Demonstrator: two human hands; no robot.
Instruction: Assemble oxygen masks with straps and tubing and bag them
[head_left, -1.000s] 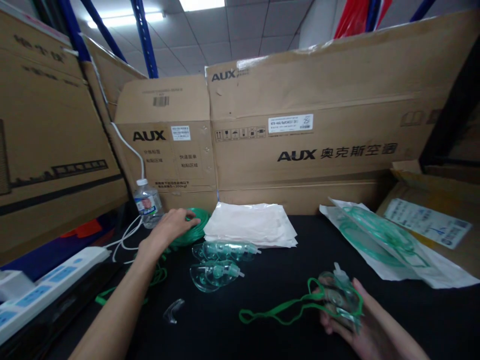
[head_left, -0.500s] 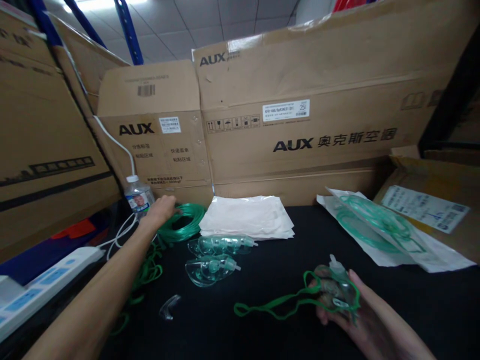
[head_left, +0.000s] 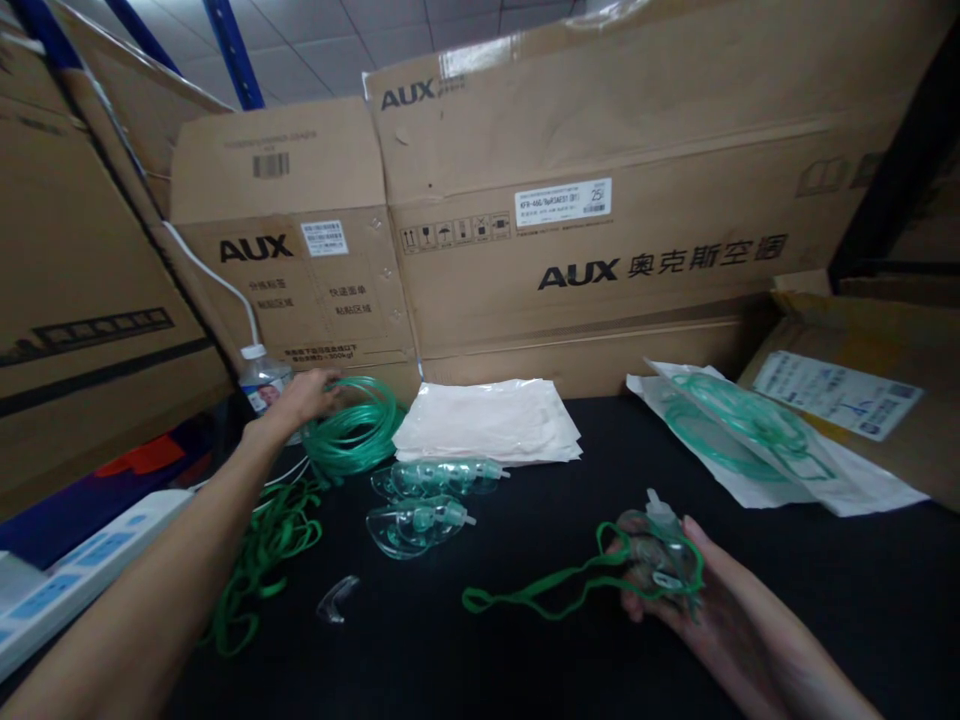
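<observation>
One clear plastic mask with green strap (head_left: 661,553), near bench (head_left: 825,590) edge, clasped in our right hand (head_left: 701,612); left hand (head_left: 298,400) on coiled green tubing (head_left: 361,432), grip unclear.

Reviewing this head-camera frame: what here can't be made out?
Left hand grip on the coiled green plastic tubing: head view, the hand's back hides the fingertips.
Clear plastic water bottle: the left hand covers its lower part; label blurred.
Right hand under the clear plastic mask with green strap: the mask hides the fingers beneath.
Small clear curved plastic piece: too small to identify.
White power strip: cut off by the left edge.
</observation>
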